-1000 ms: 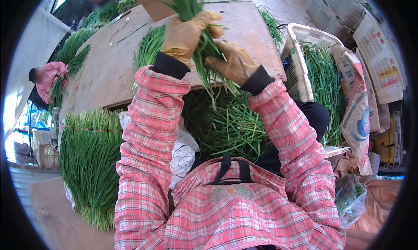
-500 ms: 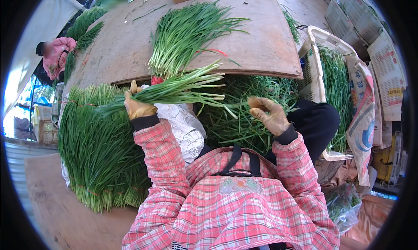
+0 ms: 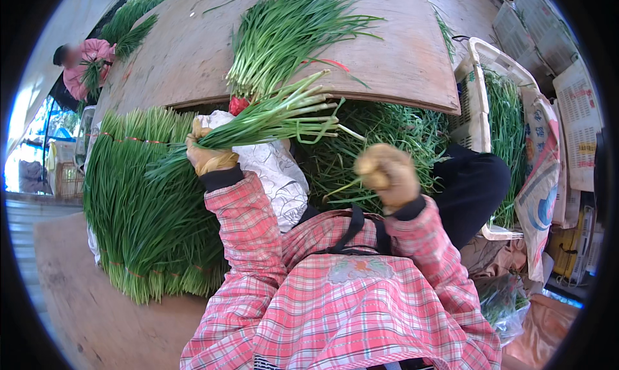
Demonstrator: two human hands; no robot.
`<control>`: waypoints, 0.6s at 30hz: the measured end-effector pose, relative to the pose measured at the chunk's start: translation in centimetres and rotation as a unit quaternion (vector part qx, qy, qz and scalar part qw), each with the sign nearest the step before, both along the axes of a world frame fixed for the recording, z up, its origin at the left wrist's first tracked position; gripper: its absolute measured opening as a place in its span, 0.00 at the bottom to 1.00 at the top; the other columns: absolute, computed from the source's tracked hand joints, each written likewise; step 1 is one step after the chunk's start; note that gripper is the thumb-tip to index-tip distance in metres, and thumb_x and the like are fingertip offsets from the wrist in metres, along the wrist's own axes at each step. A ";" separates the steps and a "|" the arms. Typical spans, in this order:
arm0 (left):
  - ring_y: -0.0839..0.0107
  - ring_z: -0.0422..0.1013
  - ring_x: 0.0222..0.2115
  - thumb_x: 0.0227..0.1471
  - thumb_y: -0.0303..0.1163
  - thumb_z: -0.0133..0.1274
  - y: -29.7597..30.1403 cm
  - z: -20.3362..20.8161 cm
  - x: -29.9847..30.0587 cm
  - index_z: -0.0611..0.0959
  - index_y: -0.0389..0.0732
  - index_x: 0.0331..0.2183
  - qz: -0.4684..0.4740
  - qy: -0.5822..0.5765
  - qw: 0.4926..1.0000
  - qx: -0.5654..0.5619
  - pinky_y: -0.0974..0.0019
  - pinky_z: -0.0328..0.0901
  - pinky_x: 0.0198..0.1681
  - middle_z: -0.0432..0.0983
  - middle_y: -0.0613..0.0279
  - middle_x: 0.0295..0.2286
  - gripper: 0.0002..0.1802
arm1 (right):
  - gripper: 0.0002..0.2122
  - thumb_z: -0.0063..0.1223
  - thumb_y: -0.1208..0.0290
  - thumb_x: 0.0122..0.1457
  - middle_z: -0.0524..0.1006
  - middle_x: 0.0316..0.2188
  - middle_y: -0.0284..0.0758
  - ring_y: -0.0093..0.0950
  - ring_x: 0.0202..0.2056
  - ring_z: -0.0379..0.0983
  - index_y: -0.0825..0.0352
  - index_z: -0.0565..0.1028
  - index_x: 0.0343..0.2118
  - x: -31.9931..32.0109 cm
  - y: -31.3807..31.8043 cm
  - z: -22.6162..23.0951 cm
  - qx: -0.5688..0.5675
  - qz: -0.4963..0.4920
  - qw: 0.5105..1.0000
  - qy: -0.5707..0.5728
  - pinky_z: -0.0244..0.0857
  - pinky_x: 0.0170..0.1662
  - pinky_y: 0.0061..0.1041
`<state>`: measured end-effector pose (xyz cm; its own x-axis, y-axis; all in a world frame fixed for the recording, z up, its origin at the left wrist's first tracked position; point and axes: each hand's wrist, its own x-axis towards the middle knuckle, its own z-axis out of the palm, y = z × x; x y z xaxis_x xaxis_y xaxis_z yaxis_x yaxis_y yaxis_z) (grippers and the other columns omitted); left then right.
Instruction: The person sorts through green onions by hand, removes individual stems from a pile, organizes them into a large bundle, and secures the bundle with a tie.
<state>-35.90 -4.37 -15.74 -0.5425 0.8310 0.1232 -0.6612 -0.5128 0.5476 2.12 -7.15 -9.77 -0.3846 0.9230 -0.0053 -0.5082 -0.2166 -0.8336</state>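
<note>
My left hand (image 3: 209,152), in a yellowish glove, is closed around a loose bunch of garlic chives (image 3: 271,120). Their pale stem ends fan out to the right and the green leaves trail left. Right of those stems, my gloved right hand (image 3: 389,175) is curled and blurred by motion. A thin yellowish strand shows by its fingers; whether they grip it is unclear. Beneath both hands lies a heap of loose green leaves (image 3: 403,128). Tied bundles of chives (image 3: 151,202) are stacked to the left of my left hand.
Ahead is a wooden board (image 3: 400,60) bearing a pile of chives (image 3: 284,38) and a red tie (image 3: 332,64). A white plastic crate (image 3: 480,106) of greens stands right, beside a printed sack (image 3: 538,176). Far left, another person (image 3: 90,64) in pink handles greens.
My right hand has moved left and slightly down, its fingers curling in. The left hand keeps its hold on the chives. The view has shifted slightly.
</note>
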 end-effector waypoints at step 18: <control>0.81 0.57 0.15 0.56 0.39 0.39 -0.5 6.9 6.1 0.74 0.38 0.34 0.100 -0.001 0.982 -0.157 0.77 0.56 0.18 0.59 0.76 0.16 0.15 | 0.06 0.46 0.76 0.57 0.77 0.25 0.33 0.25 0.26 0.73 0.73 0.74 0.30 2.9 1.3 -5.6 0.075 -0.264 0.954 -0.121 0.67 0.31 0.23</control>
<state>-29.79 -4.92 -8.84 -0.6985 0.7049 -0.1234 -0.5653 -0.4378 0.6991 5.02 -5.86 -15.36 0.1302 0.9850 0.1129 -0.3012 0.1478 -0.9421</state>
